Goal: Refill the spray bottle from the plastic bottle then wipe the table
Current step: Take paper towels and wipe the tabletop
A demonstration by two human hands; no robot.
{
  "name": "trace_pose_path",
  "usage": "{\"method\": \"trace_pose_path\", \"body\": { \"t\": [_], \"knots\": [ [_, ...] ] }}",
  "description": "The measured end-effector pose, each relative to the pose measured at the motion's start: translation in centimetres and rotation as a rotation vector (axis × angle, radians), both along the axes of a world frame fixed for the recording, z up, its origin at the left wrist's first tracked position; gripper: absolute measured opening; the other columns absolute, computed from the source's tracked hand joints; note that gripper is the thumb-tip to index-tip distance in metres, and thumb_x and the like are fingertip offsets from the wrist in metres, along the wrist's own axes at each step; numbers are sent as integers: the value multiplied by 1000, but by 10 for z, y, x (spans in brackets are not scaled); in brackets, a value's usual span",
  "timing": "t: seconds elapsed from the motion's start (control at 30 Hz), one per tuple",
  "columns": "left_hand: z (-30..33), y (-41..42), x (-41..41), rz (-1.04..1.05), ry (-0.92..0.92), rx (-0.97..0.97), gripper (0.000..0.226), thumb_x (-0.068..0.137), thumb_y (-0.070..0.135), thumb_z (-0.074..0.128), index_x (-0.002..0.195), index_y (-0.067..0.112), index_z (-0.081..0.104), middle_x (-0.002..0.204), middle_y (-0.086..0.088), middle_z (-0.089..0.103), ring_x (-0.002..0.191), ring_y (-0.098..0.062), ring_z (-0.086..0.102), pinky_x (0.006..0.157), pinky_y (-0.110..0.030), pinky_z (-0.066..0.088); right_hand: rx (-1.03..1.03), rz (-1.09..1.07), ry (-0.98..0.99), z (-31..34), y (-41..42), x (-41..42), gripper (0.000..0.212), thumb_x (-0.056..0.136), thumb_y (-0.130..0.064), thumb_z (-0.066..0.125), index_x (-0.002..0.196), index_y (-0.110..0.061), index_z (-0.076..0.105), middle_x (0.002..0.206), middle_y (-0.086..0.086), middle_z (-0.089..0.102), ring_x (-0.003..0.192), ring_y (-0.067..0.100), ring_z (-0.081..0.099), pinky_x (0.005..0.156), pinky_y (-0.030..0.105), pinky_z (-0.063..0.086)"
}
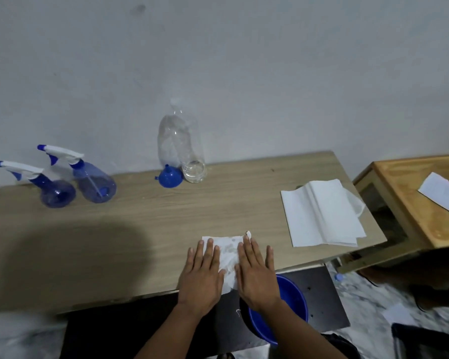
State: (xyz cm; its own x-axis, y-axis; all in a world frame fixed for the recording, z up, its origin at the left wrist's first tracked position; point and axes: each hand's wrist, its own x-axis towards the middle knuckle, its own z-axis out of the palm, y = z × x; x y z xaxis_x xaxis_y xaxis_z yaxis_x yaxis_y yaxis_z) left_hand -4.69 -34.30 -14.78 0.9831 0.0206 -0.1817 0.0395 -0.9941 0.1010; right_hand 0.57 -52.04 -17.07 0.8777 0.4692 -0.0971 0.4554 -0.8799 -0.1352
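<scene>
Crumpled white paper towel [227, 257], damp-looking and wrinkly, sits on the wood-grain surface [140, 229] under both hands: left hand [201, 275] and right hand [255, 273] pressed flat, fingers spread. Clear plastic bottle [180, 143] stands well beyond them; two translucent blue spray bottles [75, 182] far left.

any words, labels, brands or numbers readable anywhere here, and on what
None can be read.
Spray bottles: no label shows.
Plastic bottle: clear, no label.
Funnel: plain blue.
Folded paper stack: blank.
Paper under both hands: only faint grey smudges, not text.
</scene>
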Motion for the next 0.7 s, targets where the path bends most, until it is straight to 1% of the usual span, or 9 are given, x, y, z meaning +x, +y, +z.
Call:
{"method": "trace_pose_path", "body": {
  "t": [0.07,0.13,0.23,0.3,0.37,0.43,0.5,0.6,0.7],
  "knots": [
    [0,2,2,2,2,-1,64,103,46,26,154,9,35,166,-13,20,154,-30,17,119,-55,26,-3,-13,13,-1,5,3,62,109,-38,33,162,-8,34,172,14,22,160,30,21,121,62,11],
    [1,4,10,30,4,-3,64,103,48,25,154,10,35,166,-10,20,154,-27,19,119,-56,27,-2,-21,20,-1,12,15,61,106,-36,37,158,-5,42,169,16,29,157,32,29,120,62,15],
    [2,4,32,101,1,-21,66,103,49,21,156,12,32,167,-8,19,155,-23,16,121,-56,23,-18,3,33,1,25,48,61,103,-36,37,154,-4,50,167,16,27,155,34,35,119,60,15],
    [2,6,53,131,-21,-28,66,103,50,19,156,12,32,166,-7,20,155,-22,16,121,-57,21,-27,28,37,2,31,72,63,105,-36,30,158,-4,43,169,15,20,158,33,28,122,59,10],
    [-1,13,76,148,-41,-24,66,103,50,17,155,12,33,166,-7,22,155,-22,17,121,-58,20,-20,47,65,4,38,93,65,107,-36,21,163,-5,31,173,15,14,162,31,14,128,60,3],
    [-5,25,102,158,-50,-12,67,103,51,15,156,12,30,166,-7,20,155,-21,15,122,-59,18,-10,47,86,6,48,115,65,108,-36,16,165,-6,23,174,14,9,163,31,7,129,62,3],
    [-9,38,127,171,-57,-7,69,103,52,12,157,13,27,167,-6,17,156,-21,12,122,-59,15,-1,35,96,11,59,138,65,109,-36,16,166,-7,20,175,13,7,163,30,4,129,62,2],
    [-9,50,156,177,-57,10,70,102,53,5,159,14,18,169,-5,8,156,-19,2,123,-58,7,-18,7,137,16,79,171,63,111,-34,19,168,-9,7,177,9,-5,164,26,-7,129,62,-2],
    [-6,55,173,185,-28,-9,68,103,53,6,160,16,6,170,-2,-3,156,-18,-8,124,-57,1,-5,-22,187,25,94,194,65,110,-34,23,168,-10,4,177,7,-7,163,24,-10,129,62,-2]
  ]
}}
